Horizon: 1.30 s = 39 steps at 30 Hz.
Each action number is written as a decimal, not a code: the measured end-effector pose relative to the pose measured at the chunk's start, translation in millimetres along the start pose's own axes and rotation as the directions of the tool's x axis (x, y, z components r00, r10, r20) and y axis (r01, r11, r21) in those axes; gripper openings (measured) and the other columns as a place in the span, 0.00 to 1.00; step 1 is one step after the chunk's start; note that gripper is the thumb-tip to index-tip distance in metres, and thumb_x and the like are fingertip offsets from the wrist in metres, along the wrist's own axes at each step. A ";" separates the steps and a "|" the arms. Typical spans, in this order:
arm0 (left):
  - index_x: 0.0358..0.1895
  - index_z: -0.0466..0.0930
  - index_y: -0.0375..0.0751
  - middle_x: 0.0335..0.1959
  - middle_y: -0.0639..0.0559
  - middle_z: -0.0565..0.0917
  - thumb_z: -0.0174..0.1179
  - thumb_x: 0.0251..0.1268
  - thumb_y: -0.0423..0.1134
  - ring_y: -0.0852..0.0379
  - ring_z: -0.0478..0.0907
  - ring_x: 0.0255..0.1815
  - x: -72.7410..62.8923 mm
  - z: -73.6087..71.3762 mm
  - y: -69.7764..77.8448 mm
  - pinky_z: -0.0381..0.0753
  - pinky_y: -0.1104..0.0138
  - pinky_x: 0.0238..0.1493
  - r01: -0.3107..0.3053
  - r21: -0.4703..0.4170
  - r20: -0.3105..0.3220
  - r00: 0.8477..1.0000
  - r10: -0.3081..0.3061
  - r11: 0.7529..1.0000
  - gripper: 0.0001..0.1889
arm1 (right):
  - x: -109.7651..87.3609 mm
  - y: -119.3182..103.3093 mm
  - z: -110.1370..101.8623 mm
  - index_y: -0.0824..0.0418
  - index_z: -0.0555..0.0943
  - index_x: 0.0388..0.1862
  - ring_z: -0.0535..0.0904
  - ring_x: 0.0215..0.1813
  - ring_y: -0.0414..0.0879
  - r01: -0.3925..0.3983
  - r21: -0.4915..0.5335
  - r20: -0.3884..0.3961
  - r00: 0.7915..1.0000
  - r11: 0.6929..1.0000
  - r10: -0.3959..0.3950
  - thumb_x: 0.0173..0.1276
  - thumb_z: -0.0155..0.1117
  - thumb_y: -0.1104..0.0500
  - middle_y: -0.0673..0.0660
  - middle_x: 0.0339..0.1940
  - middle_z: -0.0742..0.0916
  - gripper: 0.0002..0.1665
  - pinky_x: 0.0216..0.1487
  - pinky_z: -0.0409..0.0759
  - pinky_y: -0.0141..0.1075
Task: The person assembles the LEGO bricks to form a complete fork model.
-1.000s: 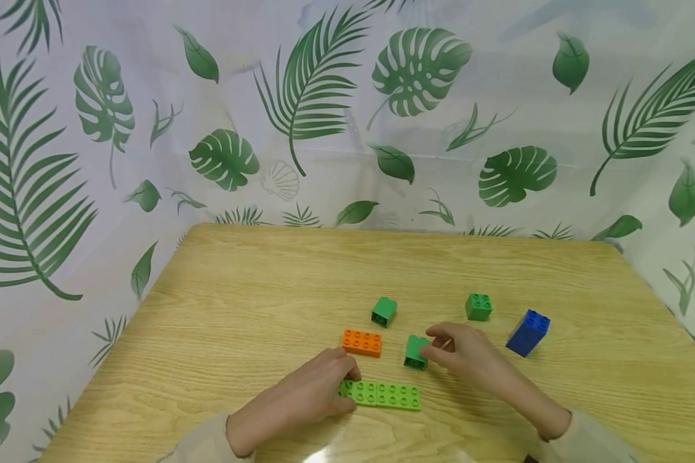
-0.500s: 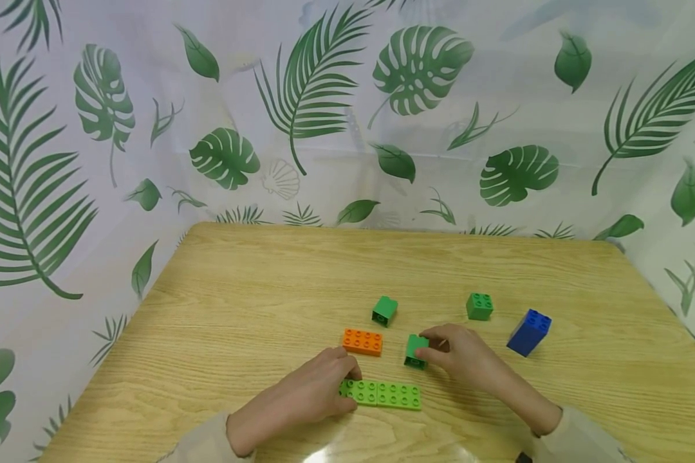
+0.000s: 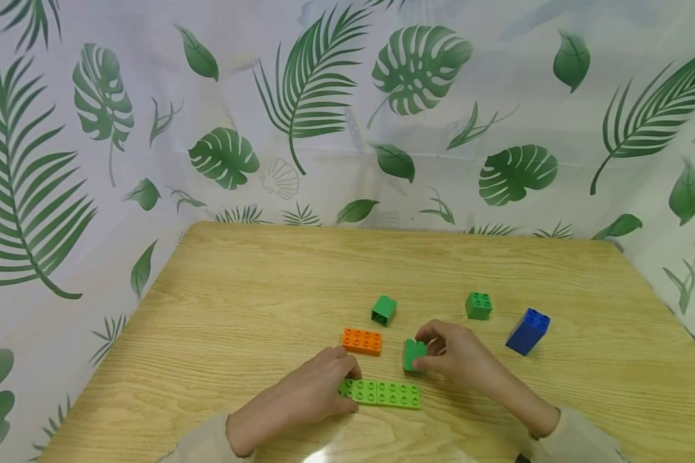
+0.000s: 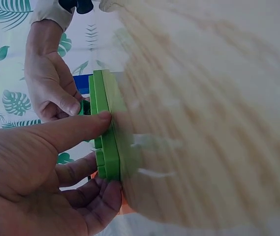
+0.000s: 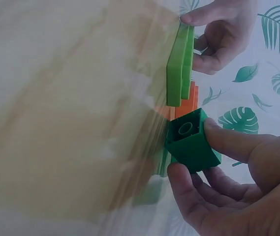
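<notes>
Past the far long edge of the lime strip (image 3: pixel 383 394), near its right end, pinching green brick (image 3: pixel 412 354) in nearer right grip (image 3: pixel 450 348); clamping strip's left end in left grip (image 3: pixel 324 386).

Left hand (image 3: pixel 329 384): fingers (image 4: pixel 106 199) bent, thumb (image 4: pixel 80 130) opposed, pinching. Right hand (image 3: pixel 456 352): slightly farther forward, thumb and fingertips (image 5: pixel 178 176) pinching. Forearms (image 3: pixel 260 413): behind hands, angled inward.
</notes>
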<state>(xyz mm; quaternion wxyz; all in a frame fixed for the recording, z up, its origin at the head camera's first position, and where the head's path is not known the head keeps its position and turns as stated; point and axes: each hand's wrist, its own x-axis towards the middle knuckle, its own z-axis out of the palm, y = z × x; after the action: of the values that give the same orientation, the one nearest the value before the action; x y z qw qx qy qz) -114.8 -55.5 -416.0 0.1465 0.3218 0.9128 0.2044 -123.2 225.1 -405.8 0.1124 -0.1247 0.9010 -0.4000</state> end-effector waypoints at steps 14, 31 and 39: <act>0.52 0.86 0.46 0.43 0.60 0.79 0.78 0.58 0.50 0.62 0.74 0.49 3.2 2.0 6.5 0.77 0.66 0.53 -0.030 0.087 -0.036 0.999 0.033 0.996 0.22 | -5.1 -1.1 3.8 0.69 0.81 0.58 0.78 0.43 0.44 0.098 -0.075 0.025 0.995 0.992 -0.096 0.64 0.78 0.63 0.53 0.44 0.83 0.25 0.42 0.82 0.37; 0.51 0.86 0.48 0.44 0.59 0.81 0.78 0.56 0.53 0.59 0.76 0.52 12.8 8.5 19.4 0.76 0.63 0.53 -0.065 0.154 -0.072 0.994 0.077 0.986 0.23 | -36.4 -16.7 3.8 0.64 0.82 0.54 0.82 0.39 0.38 0.131 -0.027 0.091 0.988 0.991 -0.128 0.65 0.78 0.59 0.50 0.45 0.87 0.22 0.39 0.83 0.32; 0.49 0.86 0.48 0.41 0.60 0.80 0.79 0.55 0.53 0.60 0.76 0.49 15.3 11.4 22.1 0.76 0.64 0.52 -0.074 0.171 -0.091 0.992 0.091 0.982 0.21 | -38.3 -20.3 15.7 0.62 0.83 0.52 0.81 0.41 0.38 0.140 -0.086 0.088 0.987 0.986 -0.132 0.63 0.79 0.59 0.49 0.45 0.86 0.21 0.40 0.83 0.34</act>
<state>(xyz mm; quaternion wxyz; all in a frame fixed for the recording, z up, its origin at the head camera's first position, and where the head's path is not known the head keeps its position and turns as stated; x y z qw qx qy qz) -110.0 -26.8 -417.7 0.0653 0.3601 0.9187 0.1487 -79.6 213.1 -396.9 0.1159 -0.2074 0.9025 -0.3593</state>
